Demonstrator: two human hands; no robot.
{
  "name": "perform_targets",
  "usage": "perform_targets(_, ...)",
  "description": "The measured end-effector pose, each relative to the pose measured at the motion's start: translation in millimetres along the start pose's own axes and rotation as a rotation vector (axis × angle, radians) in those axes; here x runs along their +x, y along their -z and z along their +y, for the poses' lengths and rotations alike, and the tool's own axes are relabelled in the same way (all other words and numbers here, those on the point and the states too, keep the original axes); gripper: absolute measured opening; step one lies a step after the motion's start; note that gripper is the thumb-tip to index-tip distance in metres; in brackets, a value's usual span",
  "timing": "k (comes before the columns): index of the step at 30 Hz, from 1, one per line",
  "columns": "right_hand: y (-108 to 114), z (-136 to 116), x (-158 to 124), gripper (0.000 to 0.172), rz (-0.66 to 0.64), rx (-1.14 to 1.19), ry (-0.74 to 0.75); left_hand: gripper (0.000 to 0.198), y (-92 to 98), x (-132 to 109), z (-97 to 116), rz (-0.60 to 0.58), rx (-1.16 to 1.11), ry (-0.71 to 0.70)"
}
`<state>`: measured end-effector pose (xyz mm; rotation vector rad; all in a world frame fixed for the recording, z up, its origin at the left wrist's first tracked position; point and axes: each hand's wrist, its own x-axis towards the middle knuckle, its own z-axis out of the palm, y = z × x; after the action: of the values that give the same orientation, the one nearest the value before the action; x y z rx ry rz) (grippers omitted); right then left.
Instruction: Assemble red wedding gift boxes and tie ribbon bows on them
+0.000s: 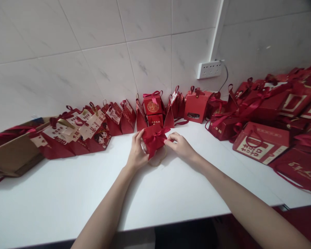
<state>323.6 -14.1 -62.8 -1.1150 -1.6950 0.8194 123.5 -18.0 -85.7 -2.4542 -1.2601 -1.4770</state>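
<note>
A small red gift box (149,132) with a red ribbon bow (157,138) on top sits in front of me on the white table (155,193). My left hand (138,149) is wrapped around the box's left side, fingers at its back edge. On the right, my right hand (180,144) pinches the end of the bow's ribbon between thumb and fingertips. A thin gold cord (159,162) loops onto the table just below the box. The box's lower part is mostly hidden by the bow and my left hand.
Red gift boxes (195,105) line the tiled wall, with two stacked square boxes (152,105) behind my hands. Patterned boxes (75,133) and a brown carton (15,152) stand left. A large pile of red boxes (261,141) covers the right. A power strip (209,70) hangs on the wall.
</note>
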Motion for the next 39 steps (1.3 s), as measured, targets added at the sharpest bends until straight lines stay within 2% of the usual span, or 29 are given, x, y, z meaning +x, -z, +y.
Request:
perform_targets(6, 4, -1, 2, 0.023, -0.024, -0.014, 0.001, 0.087, -1.8, 0, 3, 0.004, -0.025, 0.029)
perform_targets(9, 4, -5, -2, 0.026, -0.026, -0.036, -0.051, 0.088, -1.5, 0, 0, 0.025, -0.022, 0.051)
perform_targets(11, 0, -9, -8, 0.031, -0.144, -0.003, -0.165, 0.088, -1.4, -1, -2, 0.044, -0.013, 0.066)
perform_targets(14, -15, -17, -19, 0.042, -0.400, 0.169, -0.353, 0.085, -2.5, -2, 1, 0.044, 0.019, 0.047)
perform_targets(16, -27, -21, -26, 0.041, -0.420, 0.294, -0.394, 0.087, -3.0, -2, 5, 0.021, 0.029, 0.020)
perform_targets(20, -38, -23, -30, 0.041, -0.332, 0.444, -0.311, 0.092, 2.4, -1, 8, -0.133, -0.070, -0.031)
perform_targets(22, -36, -22, -28, 0.040, -0.335, 0.472, -0.299, 0.086, 7.3, 0, 5, -0.216, -0.147, -0.012)
perform_targets(24, -32, -21, -26, 0.038, -0.347, 0.460, -0.298, 0.076, 10.2, 2, 3, -0.251, -0.265, 0.050)
perform_targets(27, -30, -21, -27, 0.035, -0.384, 0.416, -0.260, 0.067, 7.5, 4, 9, -0.163, -0.422, 0.198)
perform_targets(31, -33, -23, -34, 0.030, -0.460, 0.414, -0.219, 0.076, -0.4, 6, 27, -0.024, -0.347, 0.332)
perform_targets(35, -32, -24, -35, 0.033, -0.511, 0.425, -0.259, 0.064, 0.8, 9, 33, -0.006, -0.375, 0.387)
perform_targets(39, -10, -44, -28, 0.038, -0.566, 0.579, -0.254, 0.049, 6.0, 13, 30, -0.076, -0.493, 0.457)
